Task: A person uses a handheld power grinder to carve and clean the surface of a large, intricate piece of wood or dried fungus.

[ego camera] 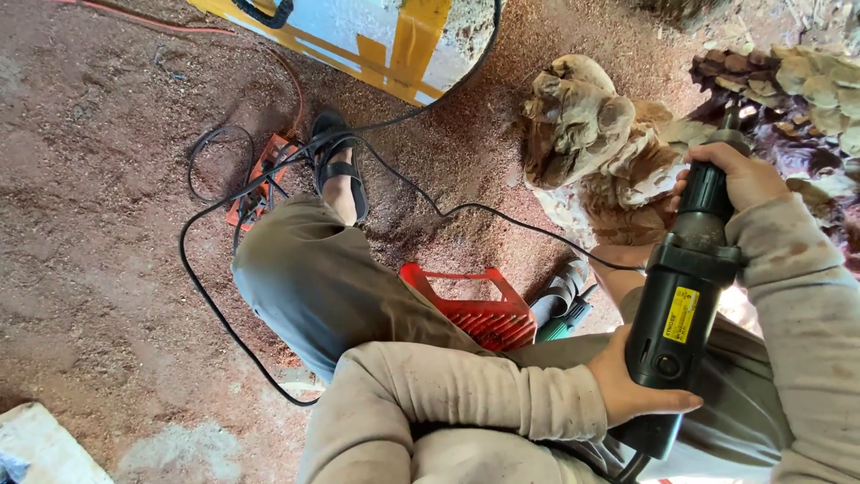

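Left sleeve (448,403): closest to you, forearm crossing low in frame, dusty beige cloth.
Left hand (632,381): fingers wrapped tight on the fat rear body of the black power carving tool (681,305), thumb under it.
Tool axis: long axis runs from bottom centre-right up and slightly right, rear end and cord exit near your lap, working end at the wood.
Yellow label (681,314): on the tool body, faces up at you.
Right hand (739,175): closed around the narrow neck of the tool, near the front; this is your hand nearer the work.
Tool tip: hidden behind your right hand; contact with the wood can't be confirmed.
Wood carving (591,134): pale rough-cut lump, lies up and left of your right fingers, just beside them.
Darker carved mass (797,99): up and right of the same hand, scalloped pale pieces on top.
Key relation: tool nose points into the gap between those 2 wood masses; both grips are on 1 line along the tool.
Red plastic crate (475,309): under your left leg.
Black cable (269,179): loops over the sawdust floor (98,224) past your sandalled foot (340,170).
Orange tool (260,184): left of that foot, on the floor.
Yellow-framed panel (376,36): farthest, top edge.
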